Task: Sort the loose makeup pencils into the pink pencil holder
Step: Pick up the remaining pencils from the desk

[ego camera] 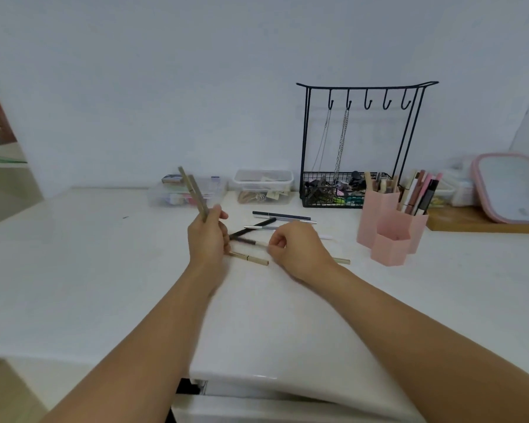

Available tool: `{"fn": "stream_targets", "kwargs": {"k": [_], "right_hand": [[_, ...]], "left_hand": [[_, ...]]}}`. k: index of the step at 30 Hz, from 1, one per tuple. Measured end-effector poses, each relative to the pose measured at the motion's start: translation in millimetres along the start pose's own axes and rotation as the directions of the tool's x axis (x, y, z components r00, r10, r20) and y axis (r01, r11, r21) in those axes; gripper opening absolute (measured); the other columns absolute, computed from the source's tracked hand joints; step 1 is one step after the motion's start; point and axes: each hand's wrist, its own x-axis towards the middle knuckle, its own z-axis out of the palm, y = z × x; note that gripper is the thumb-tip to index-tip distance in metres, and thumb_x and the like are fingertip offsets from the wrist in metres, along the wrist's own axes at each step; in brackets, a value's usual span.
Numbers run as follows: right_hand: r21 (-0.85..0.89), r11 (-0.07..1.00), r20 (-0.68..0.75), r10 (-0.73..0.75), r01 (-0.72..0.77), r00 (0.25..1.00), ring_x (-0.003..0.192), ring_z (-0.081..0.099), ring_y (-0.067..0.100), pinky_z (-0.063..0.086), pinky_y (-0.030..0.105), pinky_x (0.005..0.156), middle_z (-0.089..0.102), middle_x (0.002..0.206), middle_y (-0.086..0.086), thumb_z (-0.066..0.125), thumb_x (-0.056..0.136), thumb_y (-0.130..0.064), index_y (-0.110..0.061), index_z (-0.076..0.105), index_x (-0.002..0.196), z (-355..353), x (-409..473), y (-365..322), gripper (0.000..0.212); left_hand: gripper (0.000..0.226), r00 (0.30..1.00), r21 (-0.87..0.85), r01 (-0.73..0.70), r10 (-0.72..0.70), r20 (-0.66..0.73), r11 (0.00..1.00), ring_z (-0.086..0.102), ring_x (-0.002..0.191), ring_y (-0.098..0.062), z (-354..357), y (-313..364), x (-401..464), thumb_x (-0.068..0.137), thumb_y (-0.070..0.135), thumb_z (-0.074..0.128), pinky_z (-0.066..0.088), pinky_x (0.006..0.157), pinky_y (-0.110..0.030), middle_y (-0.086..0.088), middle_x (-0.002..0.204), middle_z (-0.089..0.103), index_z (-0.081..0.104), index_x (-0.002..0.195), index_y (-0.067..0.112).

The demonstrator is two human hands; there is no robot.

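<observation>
My left hand point(207, 239) is raised over the white table, shut on two gold makeup pencils point(193, 192) that point up and to the left. My right hand point(297, 245) rests low on the table, its fingertips pinching the end of a pale pencil point(251, 243). Several loose pencils lie between and behind the hands: a black one point(252, 228), a dark one point(281, 215), a silver one point(261, 228) and a gold one point(249, 258). The pink pencil holder point(391, 230) stands to the right, with several pencils upright in its back compartments.
A black wire jewellery stand point(361, 141) with hanging chains and a full basket stands behind the holder. Two clear plastic boxes point(261, 186) sit along the back wall. A pink-rimmed mirror point(510, 184) leans on a wooden board at far right.
</observation>
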Motion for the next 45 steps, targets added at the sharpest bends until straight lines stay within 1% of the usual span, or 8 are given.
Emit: {"fn": "stream_targets", "kwargs": {"k": [3, 6, 12, 22, 26, 29, 33, 45], "right_hand": [[0.438, 0.884, -0.071, 0.215, -0.164, 0.974, 0.057, 0.056, 0.009, 0.046, 0.022, 0.055, 0.070, 0.068, 0.003, 0.072, 0.083, -0.011, -0.010, 0.076, 0.075, -11.8, -0.2, 1.2, 0.008], [0.796, 0.540, 0.131, 0.289, -0.274, 0.948, 0.063, 0.061, 0.011, 0.049, 0.021, 0.058, 0.073, 0.076, 0.008, 0.071, 0.087, -0.009, -0.006, 0.075, 0.085, -21.6, -4.9, -1.8, 0.005], [0.908, 0.237, 0.331, 0.104, -0.347, 0.938, 0.069, 0.067, 0.014, 0.057, 0.020, 0.067, 0.072, 0.085, 0.013, 0.065, 0.092, -0.002, 0.003, 0.068, 0.099, -9.0, -12.2, -11.8, 0.009], [0.788, 0.563, 0.205, 0.139, -0.248, 0.969, 0.061, 0.065, 0.017, 0.048, 0.027, 0.053, 0.070, 0.080, 0.016, 0.071, 0.089, -0.011, -0.001, 0.069, 0.088, 0.4, -3.7, -11.7, 0.010], [0.119, 0.992, -0.184, 0.065, -0.044, 0.981, 0.094, 0.063, 0.013, 0.051, 0.032, 0.085, 0.072, 0.103, -0.004, 0.066, 0.091, -0.024, -0.020, 0.072, 0.104, -12.7, 19.1, 33.4, 0.015], [-0.136, 0.983, -0.032, 0.119, -0.122, 0.992, 0.129, 0.048, 0.024, 0.043, 0.040, 0.105, 0.061, 0.135, 0.001, 0.056, 0.097, -0.030, -0.025, 0.059, 0.133, -19.9, 26.9, 63.1, 0.036], [-0.239, 0.955, 0.129, 0.210, -0.175, 0.969, 0.131, 0.040, 0.031, 0.042, 0.044, 0.102, 0.057, 0.136, 0.006, 0.045, 0.101, -0.038, -0.035, 0.050, 0.140, -20.2, 30.8, 73.2, 0.040], [-0.006, 0.974, 0.032, 0.225, -0.225, 0.974, 0.066, 0.057, 0.011, 0.042, 0.023, 0.064, 0.060, 0.065, -0.011, 0.083, 0.077, -0.023, -0.020, 0.076, 0.079, -23.9, 28.6, 63.2, 0.008]], "left_hand": [[0.026, 0.999, 0.003, 0.011, -0.011, 0.045, 1.000, 0.029, 0.044, -0.011, 0.6, -1.1, -3.4, 0.099, 0.031, 0.060, 0.025, 0.041, -0.023, 0.004, 0.052, 0.035, 0.054, 0.081, 0.014], [0.031, 0.989, 0.072, -0.007, -0.004, 0.148, 0.997, 0.030, 0.046, -0.011, 2.2, -3.5, -6.4, 0.093, 0.040, 0.069, 0.027, 0.044, -0.023, 0.006, 0.054, 0.035, 0.052, 0.085, 0.015], [0.040, 0.922, 0.000, 0.029, -0.027, 0.385, 1.000, 0.043, 0.044, -0.010, 13.6, -6.7, -15.5, 0.068, 0.045, 0.082, 0.036, 0.044, -0.022, 0.005, 0.055, 0.048, 0.055, 0.084, 0.021], [0.045, 0.953, 0.084, -0.012, -0.014, 0.304, 0.996, 0.048, 0.054, -0.023, 16.8, -19.4, -0.8, 0.102, 0.045, 0.053, 0.042, 0.052, -0.033, -0.007, 0.061, 0.049, 0.048, 0.068, 0.015], [0.037, 0.969, 0.045, -0.013, 0.001, 0.247, 0.999, 0.051, 0.050, -0.013, 17.5, -15.1, -4.2, 0.107, 0.040, 0.045, 0.038, 0.040, -0.025, -0.001, 0.059, 0.048, 0.044, 0.079, 0.015], [0.035, 0.975, 0.042, 0.008, -0.017, 0.222, 0.999, 0.032, 0.044, -0.010, 14.6, -13.6, -3.7, 0.106, 0.039, 0.046, 0.027, 0.039, -0.022, 0.003, 0.057, 0.035, 0.039, 0.078, 0.019], [0.039, 0.975, 0.052, 0.027, -0.038, 0.218, 0.998, 0.026, 0.040, -0.009, 14.2, -10.0, -6.3, 0.104, 0.035, 0.053, 0.024, 0.037, -0.021, 0.007, 0.050, 0.033, 0.036, 0.073, 0.019], [0.038, 0.963, 0.086, 0.095, -0.114, 0.246, 0.992, 0.030, 0.043, -0.011, 11.4, -10.8, -4.1, 0.104, 0.037, 0.052, 0.024, 0.037, -0.021, 0.005, 0.052, 0.035, 0.036, 0.073, 0.021]]}}
